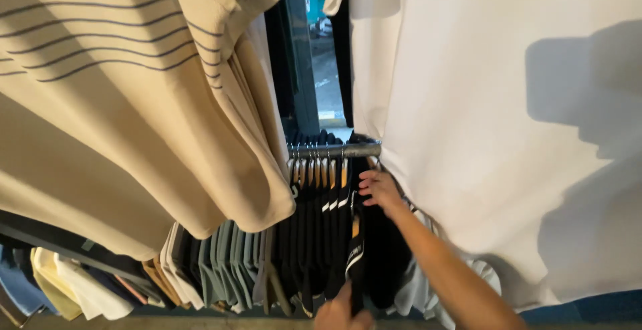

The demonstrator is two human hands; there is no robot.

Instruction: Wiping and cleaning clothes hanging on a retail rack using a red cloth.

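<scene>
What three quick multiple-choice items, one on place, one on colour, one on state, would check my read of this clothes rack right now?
1. Where is the right hand?
A. On the dark garments just under the grey metal rail
B. On the beige striped shirt
C. On the floor

2. What colour is the large cloth hanging at right?
A. Red
B. White
C. Green

3. How is the left hand placed?
A. Raised to the rail
B. Out of view
C. Low, at the bottom of a black garment with a white stripe

Answers: 1 A, its fingers rest among the hangers; 2 B, it is plain white with shadows; 3 C, it shows at the bottom edge.
</scene>
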